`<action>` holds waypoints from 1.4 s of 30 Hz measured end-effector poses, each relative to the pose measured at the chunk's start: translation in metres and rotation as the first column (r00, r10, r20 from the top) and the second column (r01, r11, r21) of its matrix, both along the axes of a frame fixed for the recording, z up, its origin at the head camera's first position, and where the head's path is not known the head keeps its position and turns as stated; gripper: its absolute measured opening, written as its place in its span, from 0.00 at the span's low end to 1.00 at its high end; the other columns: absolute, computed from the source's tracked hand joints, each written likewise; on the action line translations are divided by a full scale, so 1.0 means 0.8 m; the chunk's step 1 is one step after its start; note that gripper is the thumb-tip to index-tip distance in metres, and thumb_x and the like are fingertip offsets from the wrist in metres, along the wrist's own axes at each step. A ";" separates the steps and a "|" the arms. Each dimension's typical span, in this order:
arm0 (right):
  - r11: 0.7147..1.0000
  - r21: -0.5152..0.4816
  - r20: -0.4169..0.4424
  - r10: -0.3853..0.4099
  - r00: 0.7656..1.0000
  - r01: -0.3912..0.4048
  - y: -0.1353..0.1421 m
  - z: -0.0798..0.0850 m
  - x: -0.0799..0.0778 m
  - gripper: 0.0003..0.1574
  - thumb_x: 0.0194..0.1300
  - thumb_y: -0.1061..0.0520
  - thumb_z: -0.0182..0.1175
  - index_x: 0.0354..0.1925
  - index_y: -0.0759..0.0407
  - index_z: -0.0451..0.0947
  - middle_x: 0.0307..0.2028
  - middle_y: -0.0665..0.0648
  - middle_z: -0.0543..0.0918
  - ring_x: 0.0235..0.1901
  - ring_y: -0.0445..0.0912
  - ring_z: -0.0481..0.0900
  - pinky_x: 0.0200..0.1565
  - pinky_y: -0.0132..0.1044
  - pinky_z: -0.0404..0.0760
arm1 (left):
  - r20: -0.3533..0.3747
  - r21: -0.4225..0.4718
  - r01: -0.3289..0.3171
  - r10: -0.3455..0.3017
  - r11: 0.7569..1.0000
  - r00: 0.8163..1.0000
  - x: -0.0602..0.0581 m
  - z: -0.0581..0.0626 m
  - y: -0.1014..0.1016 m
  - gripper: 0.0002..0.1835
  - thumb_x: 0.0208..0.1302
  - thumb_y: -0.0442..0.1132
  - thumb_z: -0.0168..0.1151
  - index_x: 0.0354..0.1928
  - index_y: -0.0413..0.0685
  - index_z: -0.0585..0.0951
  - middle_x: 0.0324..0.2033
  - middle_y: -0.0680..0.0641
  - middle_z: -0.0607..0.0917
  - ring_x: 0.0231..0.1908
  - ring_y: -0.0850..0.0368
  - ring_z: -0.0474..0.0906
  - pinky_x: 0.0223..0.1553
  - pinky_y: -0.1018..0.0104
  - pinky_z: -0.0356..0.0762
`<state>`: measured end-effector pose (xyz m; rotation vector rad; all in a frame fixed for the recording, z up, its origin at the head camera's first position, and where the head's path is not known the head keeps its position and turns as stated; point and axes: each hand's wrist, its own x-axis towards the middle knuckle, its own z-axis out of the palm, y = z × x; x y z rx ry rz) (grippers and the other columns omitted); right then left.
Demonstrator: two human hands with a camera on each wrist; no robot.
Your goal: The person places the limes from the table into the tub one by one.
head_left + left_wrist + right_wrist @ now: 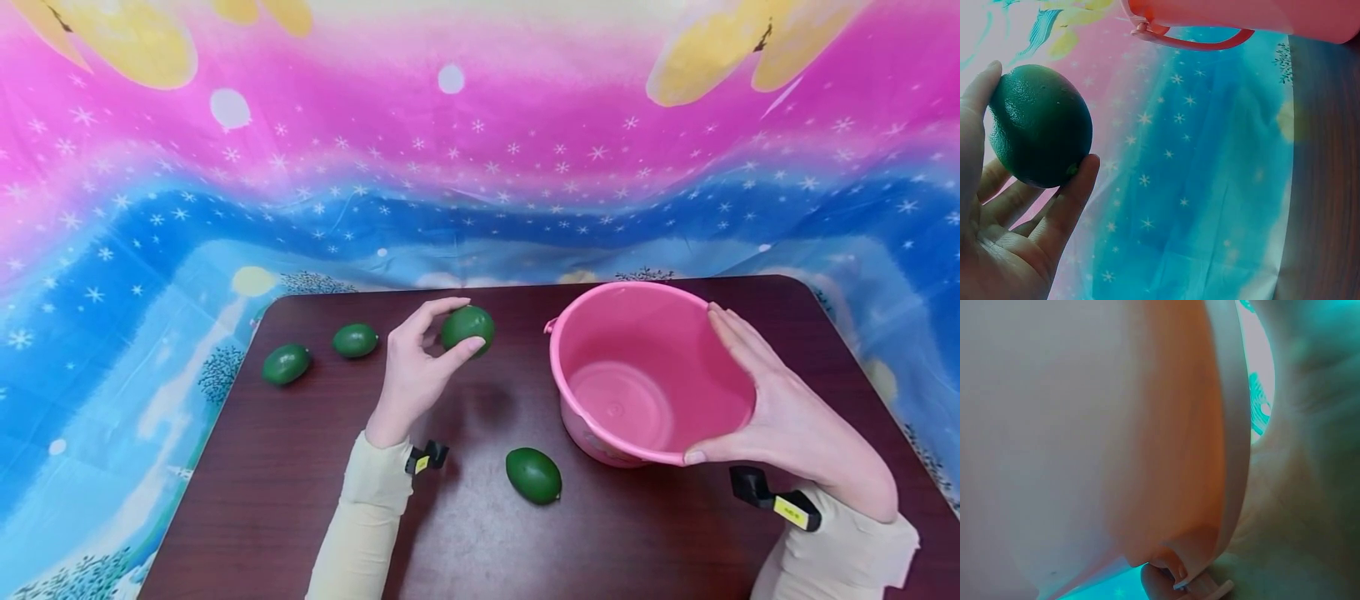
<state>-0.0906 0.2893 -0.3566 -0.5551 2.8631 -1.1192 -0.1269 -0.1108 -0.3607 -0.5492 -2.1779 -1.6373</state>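
Observation:
My left hand (420, 358) pinches a green lime (468, 329) between thumb and fingers, above the table and left of the bucket. In the left wrist view, the fingertips of that hand (1016, 244) touch the lime (1044, 125) on opposite sides. A pink bucket (592, 433) stands on the right half of the table, its inside bare. My right hand (795, 408) spans the bucket's right side, holding it with the thumb at the near rim and the fingers at the far rim. Up close, the right wrist view shows the bucket's wall (1085, 437) and rim.
One lime (534, 476) lies on the dark wooden table (465, 533) in front of the bucket. Two more limes, a far-left one (287, 364) and its neighbour (355, 341), lie left of my left hand. A patterned cloth (450, 167) hangs behind the table.

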 end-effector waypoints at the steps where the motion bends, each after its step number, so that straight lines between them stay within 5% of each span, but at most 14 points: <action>1: 1.000 0.009 -0.001 -0.001 1.000 0.001 0.000 0.000 0.000 0.91 0.32 0.47 0.89 0.83 0.40 0.40 0.78 0.55 0.51 0.68 0.64 0.54 0.37 0.35 0.81 | -0.004 0.000 0.002 -0.002 1.000 1.000 -0.001 0.001 0.000 0.24 0.58 0.28 0.75 0.58 0.40 0.82 0.52 0.46 0.85 0.45 0.55 0.85 0.37 0.48 0.85; 11: 0.997 -0.071 0.059 -0.021 0.998 0.025 -0.004 0.000 0.001 0.91 0.34 0.54 0.89 0.82 0.35 0.40 0.76 0.50 0.53 0.65 0.53 0.55 0.36 0.36 0.84 | -0.045 -0.029 -0.006 0.005 1.000 0.999 -0.005 0.010 0.002 0.24 0.56 0.29 0.77 0.56 0.39 0.82 0.50 0.45 0.85 0.42 0.55 0.84 0.36 0.55 0.85; 20: 0.999 -0.027 0.046 -0.018 0.999 0.019 -0.003 0.000 0.001 0.91 0.34 0.50 0.89 0.82 0.36 0.38 0.77 0.53 0.50 0.67 0.60 0.54 0.35 0.34 0.82 | -0.064 -0.048 0.012 -0.015 0.999 0.998 -0.009 0.021 0.003 0.26 0.55 0.28 0.77 0.57 0.39 0.82 0.50 0.45 0.85 0.45 0.55 0.84 0.42 0.54 0.85; 31: 0.999 -0.031 0.064 -0.017 0.998 0.019 -0.004 0.000 0.002 0.91 0.35 0.50 0.89 0.82 0.35 0.38 0.77 0.55 0.50 0.67 0.62 0.53 0.34 0.35 0.83 | -0.083 -0.063 0.047 -0.052 0.997 0.995 -0.034 -0.008 -0.001 0.30 0.54 0.36 0.80 0.61 0.52 0.83 0.51 0.54 0.84 0.45 0.58 0.83 0.42 0.60 0.85; 42: 1.000 0.029 0.004 0.006 1.000 -0.006 0.001 -0.002 0.000 0.91 0.33 0.45 0.89 0.83 0.41 0.40 0.79 0.56 0.48 0.70 0.67 0.52 0.36 0.39 0.83 | -0.111 -0.067 0.090 -0.097 0.994 0.989 -0.035 -0.008 0.006 0.29 0.56 0.39 0.80 0.61 0.58 0.82 0.51 0.57 0.84 0.45 0.58 0.84 0.40 0.60 0.86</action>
